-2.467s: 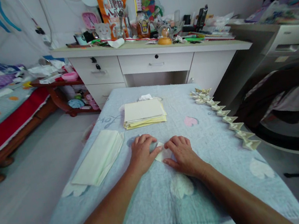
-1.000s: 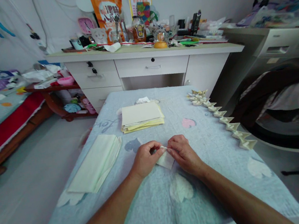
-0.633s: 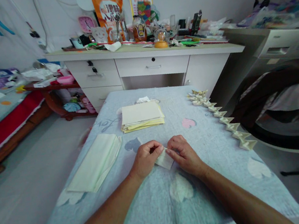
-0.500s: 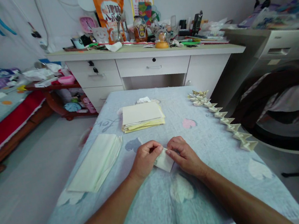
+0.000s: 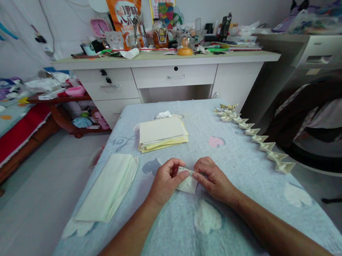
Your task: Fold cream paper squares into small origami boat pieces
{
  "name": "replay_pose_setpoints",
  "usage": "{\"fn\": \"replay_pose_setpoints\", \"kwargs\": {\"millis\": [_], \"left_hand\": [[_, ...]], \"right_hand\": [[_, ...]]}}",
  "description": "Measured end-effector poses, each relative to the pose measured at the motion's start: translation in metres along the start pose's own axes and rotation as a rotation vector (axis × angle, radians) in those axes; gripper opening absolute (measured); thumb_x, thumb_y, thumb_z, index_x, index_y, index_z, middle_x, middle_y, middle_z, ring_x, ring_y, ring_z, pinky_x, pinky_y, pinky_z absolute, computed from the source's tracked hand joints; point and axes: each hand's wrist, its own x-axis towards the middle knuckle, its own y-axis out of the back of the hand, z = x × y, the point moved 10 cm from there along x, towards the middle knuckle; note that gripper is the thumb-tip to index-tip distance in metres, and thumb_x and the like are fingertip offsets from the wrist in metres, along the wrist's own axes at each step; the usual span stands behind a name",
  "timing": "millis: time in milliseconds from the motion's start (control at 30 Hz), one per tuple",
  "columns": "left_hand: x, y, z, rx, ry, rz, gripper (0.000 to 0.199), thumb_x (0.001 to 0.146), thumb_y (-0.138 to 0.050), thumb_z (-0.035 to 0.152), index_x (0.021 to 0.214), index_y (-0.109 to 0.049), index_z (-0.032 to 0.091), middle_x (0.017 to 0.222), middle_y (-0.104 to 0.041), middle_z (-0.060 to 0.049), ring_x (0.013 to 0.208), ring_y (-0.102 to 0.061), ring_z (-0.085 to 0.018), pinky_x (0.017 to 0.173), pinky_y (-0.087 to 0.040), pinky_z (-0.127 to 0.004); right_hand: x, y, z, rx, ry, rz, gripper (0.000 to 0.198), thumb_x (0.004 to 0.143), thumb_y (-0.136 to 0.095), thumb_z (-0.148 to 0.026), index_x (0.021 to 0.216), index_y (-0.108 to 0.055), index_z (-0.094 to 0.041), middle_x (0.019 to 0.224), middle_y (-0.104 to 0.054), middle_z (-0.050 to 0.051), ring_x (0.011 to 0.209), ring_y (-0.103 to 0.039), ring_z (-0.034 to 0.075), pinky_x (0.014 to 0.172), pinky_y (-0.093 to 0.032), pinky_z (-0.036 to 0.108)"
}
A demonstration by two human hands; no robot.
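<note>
A small piece of folded paper point(image 5: 187, 186), pale cream, is held between my two hands over the cloth-covered table. My left hand point(image 5: 168, 176) pinches its upper left side with thumb and fingers. On the right edge, my right hand point(image 5: 212, 178) grips it between thumb and curled forefinger. The fingers partly cover the paper's upper edge. Beyond the hands lies a stack of cream and yellow paper sheets point(image 5: 162, 130). To the left rests a long folded bundle of pale paper point(image 5: 107, 189). A row of folded paper shapes point(image 5: 266, 146) runs along the table's right side.
The table wears a light blue cloth point(image 5: 164, 242) with heart patterns. Behind it stands a white desk point(image 5: 177, 74) crowded with jars, a clock and a snack bag. A washing machine point(image 5: 318, 51) is at the right, a bed point(image 5: 3, 125) at the left.
The left fingers have shifted slightly on the paper, and its upper edge now stands more raised between the hands. Both hands still hold it in about the same place.
</note>
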Motion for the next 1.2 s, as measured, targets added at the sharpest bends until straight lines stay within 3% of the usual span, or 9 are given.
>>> {"fn": "replay_pose_setpoints", "kwargs": {"millis": [200,600,667,767,867,1000,1200], "left_hand": [[0.000,0.003,-0.004,0.147,0.024,-0.007,0.023,0.078,-0.065,0.038,0.076,-0.062,0.015,0.059,-0.046,0.004,0.055,-0.041,-0.009,0.051,-0.030,-0.020],[-0.001,-0.003,-0.007,-0.096,0.083,-0.028,0.025,0.080,-0.062,0.039,0.076,-0.048,0.018,0.060,-0.044,0.008,0.045,-0.038,-0.006,0.044,-0.029,-0.019],[-0.003,-0.002,-0.003,-0.042,0.061,-0.027,0.024,0.080,-0.061,0.038,0.076,-0.048,0.019,0.062,-0.046,0.007,0.046,-0.039,-0.006,0.046,-0.030,-0.020],[-0.007,0.007,0.014,0.209,-0.038,0.071,0.021,0.079,-0.065,0.036,0.086,-0.055,0.019,0.067,-0.051,0.005,0.051,-0.039,-0.008,0.050,-0.031,-0.021],[-0.011,0.005,0.035,0.377,-0.173,0.105,0.024,0.077,-0.067,0.033,0.097,-0.063,0.020,0.086,-0.058,-0.001,0.066,-0.048,-0.012,0.060,-0.037,-0.023],[-0.010,-0.002,0.038,0.368,-0.210,0.059,0.012,0.082,-0.060,0.028,0.085,-0.067,0.019,0.082,-0.059,-0.002,0.075,-0.052,-0.015,0.066,-0.039,-0.024],[-0.009,-0.001,0.030,0.296,-0.161,0.064,0.016,0.084,-0.057,0.029,0.078,-0.064,0.016,0.072,-0.056,0.000,0.067,-0.050,-0.013,0.063,-0.038,-0.023]], "right_hand": [[-0.002,0.005,-0.001,0.051,-0.009,0.041,0.019,0.091,-0.053,-0.030,0.075,-0.054,-0.021,0.079,-0.055,0.002,0.086,-0.048,0.018,0.080,-0.036,0.033],[-0.001,0.011,0.007,0.198,-0.085,0.096,0.014,0.092,-0.052,-0.031,0.084,-0.057,-0.021,0.085,-0.055,0.001,0.088,-0.049,0.018,0.083,-0.037,0.032],[-0.001,0.011,0.007,0.194,-0.083,0.097,0.016,0.092,-0.051,-0.032,0.082,-0.057,-0.021,0.082,-0.055,0.001,0.086,-0.049,0.018,0.082,-0.037,0.032],[0.000,0.009,0.007,0.172,-0.073,0.093,0.018,0.092,-0.051,-0.033,0.079,-0.056,-0.021,0.079,-0.055,0.001,0.085,-0.049,0.018,0.080,-0.037,0.032],[0.001,0.005,0.003,0.147,-0.051,0.069,0.020,0.091,-0.052,-0.034,0.076,-0.055,-0.021,0.077,-0.055,0.002,0.084,-0.049,0.018,0.079,-0.037,0.032],[0.002,-0.001,-0.004,0.110,-0.020,0.030,0.023,0.090,-0.052,-0.036,0.074,-0.053,-0.021,0.076,-0.057,0.002,0.083,-0.050,0.018,0.080,-0.037,0.033],[0.003,-0.001,-0.005,0.124,-0.023,0.039,0.022,0.092,-0.050,-0.035,0.077,-0.055,-0.021,0.078,-0.057,0.002,0.084,-0.049,0.018,0.081,-0.036,0.032]]}}
